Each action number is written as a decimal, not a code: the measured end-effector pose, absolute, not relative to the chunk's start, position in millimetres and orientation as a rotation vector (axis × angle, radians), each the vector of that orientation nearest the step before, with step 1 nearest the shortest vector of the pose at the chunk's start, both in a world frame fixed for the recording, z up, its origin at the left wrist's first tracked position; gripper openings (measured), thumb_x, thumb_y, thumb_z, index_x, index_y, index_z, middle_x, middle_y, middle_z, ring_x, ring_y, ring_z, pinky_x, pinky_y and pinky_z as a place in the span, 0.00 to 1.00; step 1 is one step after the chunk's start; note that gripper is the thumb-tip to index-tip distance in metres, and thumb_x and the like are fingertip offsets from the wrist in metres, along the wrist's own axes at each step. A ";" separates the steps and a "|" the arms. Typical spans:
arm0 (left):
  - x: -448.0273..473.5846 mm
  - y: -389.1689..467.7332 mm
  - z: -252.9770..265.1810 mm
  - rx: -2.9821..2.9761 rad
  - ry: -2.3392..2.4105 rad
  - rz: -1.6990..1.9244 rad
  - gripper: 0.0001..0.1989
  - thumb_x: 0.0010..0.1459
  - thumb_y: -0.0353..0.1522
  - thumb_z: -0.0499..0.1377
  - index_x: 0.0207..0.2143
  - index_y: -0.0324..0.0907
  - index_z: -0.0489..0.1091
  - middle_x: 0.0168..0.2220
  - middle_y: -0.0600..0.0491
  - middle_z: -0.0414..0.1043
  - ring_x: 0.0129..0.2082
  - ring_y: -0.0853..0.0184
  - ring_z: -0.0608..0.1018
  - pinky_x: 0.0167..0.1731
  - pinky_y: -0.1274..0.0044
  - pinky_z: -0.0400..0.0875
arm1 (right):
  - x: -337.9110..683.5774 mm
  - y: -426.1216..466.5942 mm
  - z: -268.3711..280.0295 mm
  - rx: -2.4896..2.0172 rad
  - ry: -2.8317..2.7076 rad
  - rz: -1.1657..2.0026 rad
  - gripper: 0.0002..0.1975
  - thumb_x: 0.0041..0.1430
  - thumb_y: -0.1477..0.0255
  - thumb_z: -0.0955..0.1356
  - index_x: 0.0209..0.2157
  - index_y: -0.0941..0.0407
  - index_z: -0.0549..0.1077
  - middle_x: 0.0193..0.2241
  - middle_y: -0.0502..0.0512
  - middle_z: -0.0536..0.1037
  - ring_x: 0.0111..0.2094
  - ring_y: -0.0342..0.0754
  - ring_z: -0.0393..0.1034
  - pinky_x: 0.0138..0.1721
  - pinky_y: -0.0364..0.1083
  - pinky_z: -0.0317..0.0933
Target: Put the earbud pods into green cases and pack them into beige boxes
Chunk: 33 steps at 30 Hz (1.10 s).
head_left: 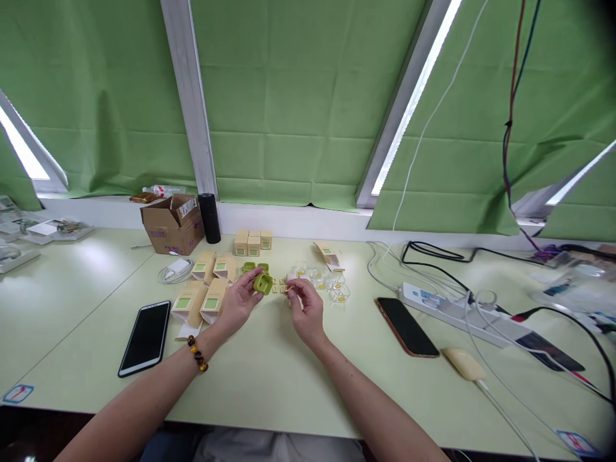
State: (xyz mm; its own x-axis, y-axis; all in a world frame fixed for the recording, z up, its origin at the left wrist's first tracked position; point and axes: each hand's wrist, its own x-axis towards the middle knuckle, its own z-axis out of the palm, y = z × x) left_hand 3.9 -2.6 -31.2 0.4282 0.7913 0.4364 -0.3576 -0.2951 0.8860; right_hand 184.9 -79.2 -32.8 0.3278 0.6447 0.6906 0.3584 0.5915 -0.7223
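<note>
My left hand grips a small olive-green open case, tilted with its hollow side towards me. Just to its right, the thumb and fingertips of my right hand pinch a thin pinkish piece, too small to name. Two more green cases lie behind my left hand. Between the hands sit several tiny yellowish squares. Several clear plastic containers with yellow marks stand beyond my right hand. Tan cardboard boxes with green labels lie left of my left hand, some with flaps raised.
Small closed boxes and an opened one stand at the back. Phones lie at left and right. A power strip with tangled cables occupies the right. A brown carton and black cylinder stand back left.
</note>
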 end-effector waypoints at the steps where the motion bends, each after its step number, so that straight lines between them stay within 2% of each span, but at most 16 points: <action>1: 3.8 -3.4 -30.4 1.471 0.410 1.182 0.32 0.59 0.35 0.72 0.64 0.43 0.69 0.67 0.39 0.68 0.67 0.51 0.72 0.67 0.59 0.68 | 183.9 -79.6 -33.2 -0.978 -1.280 0.227 0.08 0.70 0.70 0.67 0.46 0.53 0.78 0.42 0.58 0.78 0.40 0.50 0.77 0.41 0.50 0.75; 8: 3.6 -8.5 -27.3 1.499 0.441 1.151 0.34 0.58 0.33 0.71 0.66 0.43 0.68 0.64 0.39 0.72 0.65 0.52 0.75 0.66 0.58 0.70 | 178.9 -82.0 -34.0 -0.967 -1.257 0.222 0.06 0.68 0.70 0.70 0.45 0.53 0.79 0.41 0.58 0.80 0.39 0.51 0.78 0.40 0.50 0.77; 13: 5.4 -13.5 -24.3 1.540 0.463 1.164 0.29 0.57 0.29 0.70 0.62 0.44 0.71 0.64 0.41 0.71 0.65 0.54 0.74 0.66 0.60 0.70 | 176.3 -84.5 -29.8 -0.975 -1.260 0.220 0.05 0.67 0.71 0.71 0.43 0.53 0.79 0.38 0.56 0.81 0.38 0.50 0.78 0.40 0.49 0.76; 20: 5.7 -16.4 -24.3 1.628 0.456 1.168 0.26 0.59 0.28 0.68 0.60 0.45 0.73 0.63 0.42 0.71 0.65 0.55 0.74 0.68 0.60 0.68 | 173.3 -84.6 -32.4 -1.001 -1.265 0.313 0.05 0.68 0.69 0.69 0.43 0.53 0.76 0.37 0.55 0.81 0.34 0.49 0.80 0.34 0.46 0.76; 27: 5.1 -16.1 -22.7 1.683 0.443 1.168 0.24 0.60 0.28 0.67 0.59 0.45 0.74 0.62 0.43 0.71 0.64 0.55 0.75 0.68 0.59 0.68 | 173.3 -85.7 -33.8 -1.004 -1.390 0.104 0.10 0.68 0.73 0.69 0.49 0.51 0.78 0.41 0.56 0.85 0.38 0.52 0.82 0.39 0.50 0.77; 33: 5.0 -19.0 -20.1 1.740 0.433 1.164 0.22 0.60 0.26 0.67 0.57 0.46 0.75 0.59 0.44 0.73 0.62 0.56 0.75 0.67 0.60 0.69 | 175.0 -87.2 -28.6 -1.032 -1.490 -0.132 0.10 0.69 0.75 0.67 0.45 0.51 0.80 0.39 0.58 0.82 0.42 0.53 0.78 0.44 0.53 0.75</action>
State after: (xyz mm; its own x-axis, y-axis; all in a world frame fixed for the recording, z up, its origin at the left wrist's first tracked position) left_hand 5.0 -19.0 -20.1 0.4814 0.7128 0.5101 -0.2056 -0.4739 0.8562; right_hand 175.0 -87.2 -28.6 0.1571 0.5083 0.8467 0.6497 0.5925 -0.4763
